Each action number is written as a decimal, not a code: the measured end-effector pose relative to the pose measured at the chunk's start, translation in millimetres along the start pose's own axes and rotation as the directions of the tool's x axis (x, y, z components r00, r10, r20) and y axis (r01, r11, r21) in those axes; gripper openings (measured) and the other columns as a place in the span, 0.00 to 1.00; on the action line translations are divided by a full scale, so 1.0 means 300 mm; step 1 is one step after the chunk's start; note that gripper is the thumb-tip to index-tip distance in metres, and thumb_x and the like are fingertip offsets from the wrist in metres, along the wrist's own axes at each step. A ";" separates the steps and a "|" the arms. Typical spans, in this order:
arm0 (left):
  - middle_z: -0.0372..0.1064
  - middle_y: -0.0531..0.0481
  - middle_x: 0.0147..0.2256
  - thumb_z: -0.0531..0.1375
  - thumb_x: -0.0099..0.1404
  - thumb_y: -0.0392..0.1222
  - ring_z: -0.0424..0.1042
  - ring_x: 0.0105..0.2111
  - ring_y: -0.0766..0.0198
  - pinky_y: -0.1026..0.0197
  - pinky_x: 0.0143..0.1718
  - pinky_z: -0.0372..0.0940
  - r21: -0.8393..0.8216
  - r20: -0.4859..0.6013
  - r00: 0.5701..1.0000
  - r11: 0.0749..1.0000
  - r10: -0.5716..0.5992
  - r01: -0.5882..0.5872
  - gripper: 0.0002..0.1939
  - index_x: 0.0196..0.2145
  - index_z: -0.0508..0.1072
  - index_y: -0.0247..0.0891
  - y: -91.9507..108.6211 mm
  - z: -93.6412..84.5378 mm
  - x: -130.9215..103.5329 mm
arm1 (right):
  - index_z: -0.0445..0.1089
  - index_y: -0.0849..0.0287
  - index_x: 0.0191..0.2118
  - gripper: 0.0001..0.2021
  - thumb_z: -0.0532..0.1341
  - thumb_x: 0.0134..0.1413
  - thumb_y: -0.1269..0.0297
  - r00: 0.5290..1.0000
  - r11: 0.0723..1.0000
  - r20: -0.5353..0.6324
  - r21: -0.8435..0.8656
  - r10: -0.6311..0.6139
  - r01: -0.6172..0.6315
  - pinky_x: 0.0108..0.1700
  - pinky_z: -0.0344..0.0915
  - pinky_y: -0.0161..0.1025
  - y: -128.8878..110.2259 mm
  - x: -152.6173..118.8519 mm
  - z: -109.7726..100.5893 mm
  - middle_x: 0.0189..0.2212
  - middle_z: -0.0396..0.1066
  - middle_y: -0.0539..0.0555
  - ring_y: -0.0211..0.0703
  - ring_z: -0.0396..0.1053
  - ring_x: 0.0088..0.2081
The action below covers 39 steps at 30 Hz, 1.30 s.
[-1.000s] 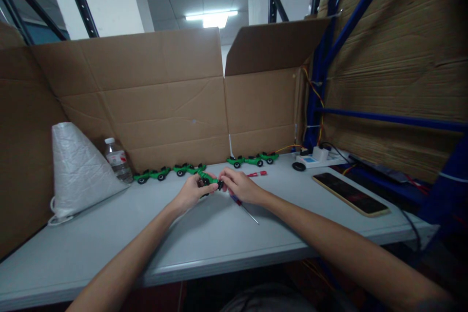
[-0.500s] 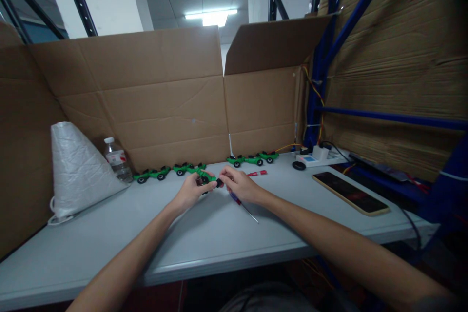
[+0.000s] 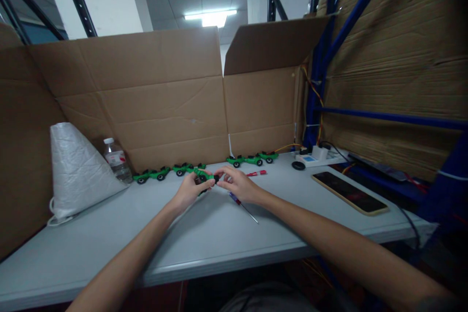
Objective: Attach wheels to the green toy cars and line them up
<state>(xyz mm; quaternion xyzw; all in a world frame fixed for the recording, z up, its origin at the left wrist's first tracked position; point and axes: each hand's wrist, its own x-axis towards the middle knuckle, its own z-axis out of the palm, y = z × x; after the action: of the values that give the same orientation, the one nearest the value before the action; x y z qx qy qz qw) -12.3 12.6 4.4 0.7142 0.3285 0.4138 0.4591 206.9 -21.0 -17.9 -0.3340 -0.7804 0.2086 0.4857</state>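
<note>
Slightly leftward of where it was half a second ago, the right hand (image 3: pixel 239 186) now has its fingers at the black end (image 3: pixel 216 179) of a green toy car (image 3: pixel 202 173). In the head view, the left hand (image 3: pixel 186 192) grasps that car, which is held near the middle of the surface (image 3: pixel 175 253). Whether the right hand pinches the black end or only touches it, I cannot tell. Just below the right hand lies a screwdriver (image 3: pixel 236 199); behind it, a red-handled tool (image 3: pixel 261 172). More green cars (image 3: pixel 246 161) stand along the cardboard (image 3: pixel 164 117). Left of them, a clear bottle (image 3: pixel 125 174) wears a red-and-white label (image 3: pixel 116 158) whose writing is too small to read. No brand is legible on the dark-screened phone (image 3: pixel 349 192) or the power strip (image 3: pixel 331 158).
</note>
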 end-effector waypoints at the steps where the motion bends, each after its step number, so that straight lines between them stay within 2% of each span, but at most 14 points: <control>1: 0.77 0.47 0.36 0.75 0.54 0.56 0.76 0.34 0.60 0.58 0.39 0.68 -0.001 0.001 1.000 1.000 -0.003 0.003 0.28 0.45 0.76 0.34 0.006 0.002 -0.002 | 0.71 0.55 0.52 0.12 0.64 0.64 0.64 1.000 1.000 0.004 0.022 0.008 -0.008 0.44 0.68 0.41 -0.001 0.000 0.001 0.48 0.74 0.56 0.44 0.72 0.43; 4: 0.77 0.48 0.35 0.75 0.54 0.56 0.75 0.33 0.60 0.58 0.38 0.68 -0.002 -0.003 1.000 1.000 0.000 0.000 0.28 0.44 0.76 0.34 0.016 0.004 -0.005 | 0.69 0.55 0.53 0.14 0.65 0.63 0.62 0.998 0.995 -0.014 0.078 0.058 -0.056 0.45 0.69 0.42 -0.002 -0.001 0.004 0.45 0.75 0.55 0.46 0.73 0.46; 7: 0.76 0.48 0.35 0.75 0.54 0.56 0.75 0.33 0.60 0.58 0.38 0.68 0.006 -0.007 1.000 1.000 0.006 -0.006 0.28 0.44 0.76 0.34 0.014 0.002 -0.002 | 0.68 0.56 0.49 0.14 0.67 0.61 0.59 0.995 0.994 -0.049 0.083 0.082 -0.077 0.45 0.69 0.42 0.000 0.000 0.003 0.43 0.74 0.54 0.46 0.73 0.46; 13: 0.76 0.48 0.34 0.75 0.55 0.56 0.73 0.32 0.61 0.60 0.35 0.64 0.072 0.008 0.999 0.996 0.044 -0.044 0.27 0.44 0.77 0.34 -0.007 -0.003 0.004 | 0.70 0.55 0.47 0.12 0.67 0.59 0.62 1.000 0.994 0.003 0.101 0.030 -0.030 0.45 0.70 0.42 0.000 0.003 -0.003 0.45 0.73 0.54 0.46 0.73 0.46; 19: 0.76 0.49 0.33 0.74 0.55 0.56 0.72 0.32 0.61 0.61 0.35 0.63 0.083 0.025 0.997 0.994 0.070 -0.071 0.26 0.43 0.77 0.34 -0.006 -0.005 0.001 | 0.70 0.55 0.47 0.12 0.67 0.58 0.61 0.998 0.994 0.016 0.095 0.055 -0.057 0.46 0.70 0.43 -0.002 0.005 -0.004 0.45 0.74 0.54 0.47 0.73 0.47; 24: 0.76 0.49 0.34 0.75 0.55 0.57 0.72 0.33 0.61 0.61 0.35 0.64 0.113 0.020 0.995 0.988 0.100 -0.102 0.27 0.43 0.78 0.34 -0.002 -0.007 0.003 | 0.71 0.57 0.46 0.13 0.67 0.61 0.56 0.997 0.992 0.006 0.099 0.080 -0.080 0.41 0.68 0.40 0.022 0.001 0.001 0.38 0.74 0.53 0.44 0.73 0.40; 27: 0.76 0.49 0.34 0.75 0.55 0.57 0.72 0.33 0.61 0.61 0.36 0.64 0.115 0.025 0.992 0.985 0.124 -0.126 0.27 0.43 0.77 0.34 -0.003 -0.008 0.005 | 0.71 0.57 0.46 0.13 0.65 0.63 0.54 0.995 0.982 0.018 0.160 0.102 -0.104 0.38 0.67 0.39 0.037 0.002 0.008 0.35 0.73 0.52 0.42 0.71 0.35; 30: 0.76 0.49 0.35 0.75 0.55 0.57 0.72 0.33 0.62 0.60 0.36 0.65 0.100 0.011 0.991 0.986 0.133 -0.134 0.27 0.43 0.77 0.34 -0.005 -0.008 0.007 | 0.70 0.57 0.47 0.15 0.65 0.63 0.53 0.991 0.967 0.040 0.218 0.126 -0.131 0.35 0.67 0.38 0.042 0.005 0.012 0.36 0.74 0.52 0.40 0.71 0.32; 34: 0.75 0.48 0.35 0.75 0.54 0.57 0.72 0.34 0.61 0.60 0.36 0.65 0.091 -0.026 0.990 0.986 0.142 -0.139 0.27 0.42 0.77 0.35 -0.008 -0.008 0.010 | 0.71 0.57 0.51 0.18 0.68 0.59 0.55 0.992 0.979 0.045 0.164 0.115 -0.121 0.34 0.65 0.36 0.048 0.007 0.017 0.41 0.76 0.54 0.40 0.70 0.33; 39: 0.76 0.47 0.37 0.74 0.55 0.56 0.73 0.35 0.60 0.60 0.38 0.66 0.103 -0.023 0.986 0.981 0.167 -0.164 0.25 0.42 0.77 0.35 -0.010 -0.011 0.013 | 0.72 0.59 0.48 0.17 0.63 0.64 0.50 0.984 0.964 0.085 0.205 0.155 -0.169 0.30 0.63 0.36 0.056 0.001 0.024 0.35 0.77 0.53 0.38 0.68 0.28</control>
<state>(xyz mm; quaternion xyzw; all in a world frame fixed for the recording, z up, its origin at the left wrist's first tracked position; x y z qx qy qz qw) -13.8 18.2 3.5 0.7547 0.2956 0.4445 0.3815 205.8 -9.4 -31.8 -0.3358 -0.7399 0.3408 0.4729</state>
